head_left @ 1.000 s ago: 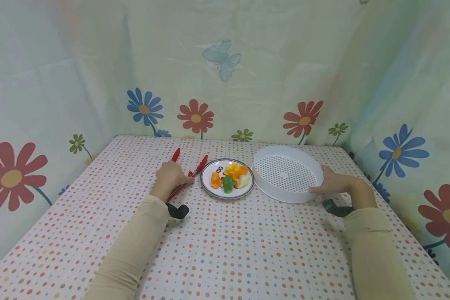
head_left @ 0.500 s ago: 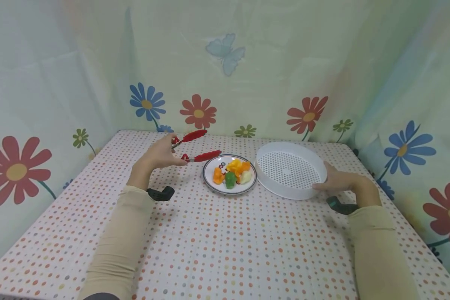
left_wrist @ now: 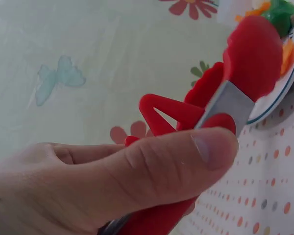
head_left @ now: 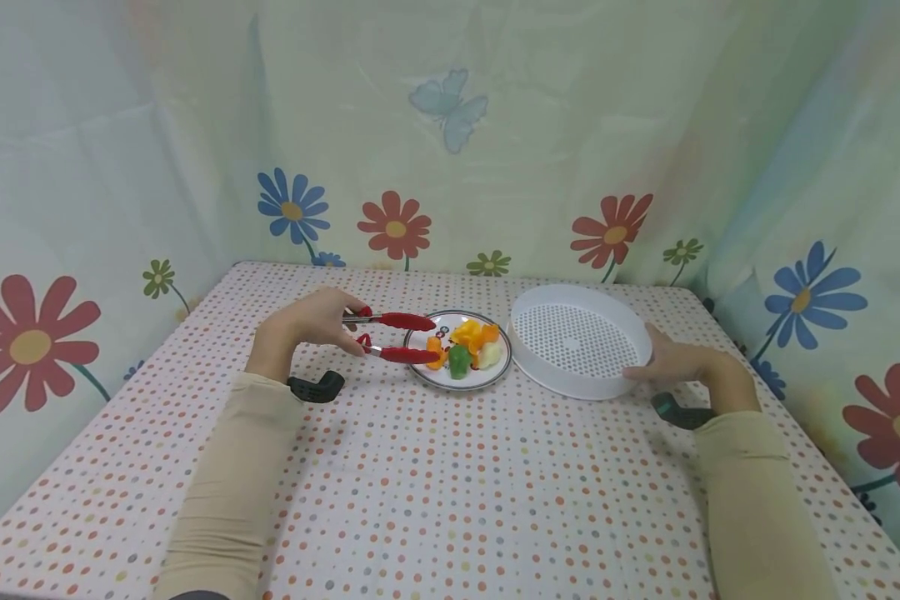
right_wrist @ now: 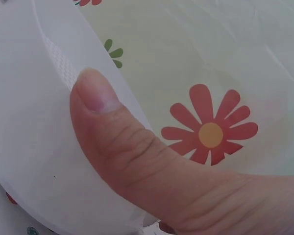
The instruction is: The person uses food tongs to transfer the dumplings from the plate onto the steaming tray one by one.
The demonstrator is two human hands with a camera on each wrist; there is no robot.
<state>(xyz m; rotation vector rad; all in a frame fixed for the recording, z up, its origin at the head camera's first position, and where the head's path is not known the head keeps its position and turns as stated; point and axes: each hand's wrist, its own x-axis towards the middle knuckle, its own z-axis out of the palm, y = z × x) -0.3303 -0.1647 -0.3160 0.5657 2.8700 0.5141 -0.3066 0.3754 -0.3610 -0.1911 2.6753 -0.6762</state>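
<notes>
My left hand (head_left: 311, 321) grips red-tipped metal tongs (head_left: 405, 322), thumb on one arm and fingers on the other. The tongs' two tips stand apart, reaching over the left rim of the white plate (head_left: 474, 381). Between and near them is an orange piece (head_left: 434, 344). Beside it on the plate are a green piece (head_left: 460, 362), a yellow one (head_left: 466, 334) and a pale one (head_left: 489, 356). My right hand (head_left: 667, 358) holds the right side of a round white strainer (head_left: 562, 379), thumb (right_wrist: 95, 98) over the outer wall. Its other fingers are mostly hidden.
The strainer, with its perforated floor, stands just right of the plate. A dotted cloth covers the table (head_left: 435, 492). Behind and at both sides hangs a flowered curtain (head_left: 540, 125). A dark wrist mount (head_left: 318, 387) juts out below the left hand.
My left hand lifted the tongs off the table, turned them rightward and lowered their tips over the plate's left side. My right hand stayed at the strainer.
</notes>
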